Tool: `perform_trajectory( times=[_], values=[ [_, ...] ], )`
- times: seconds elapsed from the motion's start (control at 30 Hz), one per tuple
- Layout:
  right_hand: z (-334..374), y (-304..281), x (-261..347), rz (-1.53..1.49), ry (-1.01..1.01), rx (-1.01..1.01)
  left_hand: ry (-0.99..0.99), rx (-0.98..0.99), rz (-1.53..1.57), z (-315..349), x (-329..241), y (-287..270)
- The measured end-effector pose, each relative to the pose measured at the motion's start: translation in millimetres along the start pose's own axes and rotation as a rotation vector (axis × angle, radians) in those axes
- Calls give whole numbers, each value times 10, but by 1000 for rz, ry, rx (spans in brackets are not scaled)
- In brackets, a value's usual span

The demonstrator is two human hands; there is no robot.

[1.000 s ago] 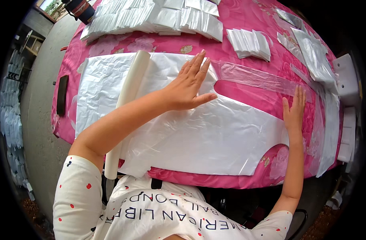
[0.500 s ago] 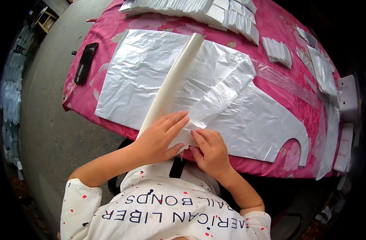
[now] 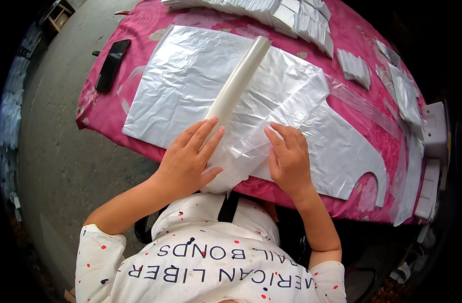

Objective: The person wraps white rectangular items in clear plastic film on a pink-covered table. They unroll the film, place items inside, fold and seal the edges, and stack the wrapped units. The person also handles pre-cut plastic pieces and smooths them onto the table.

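Two hands flat, left hand on roll, right hand on plastic sheet

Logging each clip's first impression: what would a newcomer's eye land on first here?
Both hands press on a large white plastic sheet spread across the pink table: the left hand lies on the near end of a long cream roll running diagonally up the middle, and the right hand holds down a folded flap beside it. Stacks of folded white pieces line the far edge.

Pink-clothed table, grey floor
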State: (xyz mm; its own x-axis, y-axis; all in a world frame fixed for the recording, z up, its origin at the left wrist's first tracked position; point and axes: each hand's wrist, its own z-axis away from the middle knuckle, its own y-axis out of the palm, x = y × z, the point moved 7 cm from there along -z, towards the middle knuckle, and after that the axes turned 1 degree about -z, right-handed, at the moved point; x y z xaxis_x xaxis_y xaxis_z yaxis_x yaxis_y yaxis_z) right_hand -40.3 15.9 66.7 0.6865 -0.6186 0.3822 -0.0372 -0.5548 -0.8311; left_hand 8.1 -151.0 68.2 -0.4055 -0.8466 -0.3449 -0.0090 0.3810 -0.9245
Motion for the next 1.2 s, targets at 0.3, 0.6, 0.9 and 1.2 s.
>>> perform_trajectory(
  times=[0.3, 0.6, 0.9, 1.2],
  values=[
    [176, 6, 50, -165, 95, -31, -271, -68, -34, 185, 639, -330],
    [196, 17, 24, -197, 98, -49, -184, -255, 102, 211, -184, -17],
    [184, 107, 33, -244, 78, -15, -558, -23, 683, 243, 247, 246],
    [204, 136, 39, -200, 81, -3, -197, -539, 350, 589, 304, -329]
  ],
)
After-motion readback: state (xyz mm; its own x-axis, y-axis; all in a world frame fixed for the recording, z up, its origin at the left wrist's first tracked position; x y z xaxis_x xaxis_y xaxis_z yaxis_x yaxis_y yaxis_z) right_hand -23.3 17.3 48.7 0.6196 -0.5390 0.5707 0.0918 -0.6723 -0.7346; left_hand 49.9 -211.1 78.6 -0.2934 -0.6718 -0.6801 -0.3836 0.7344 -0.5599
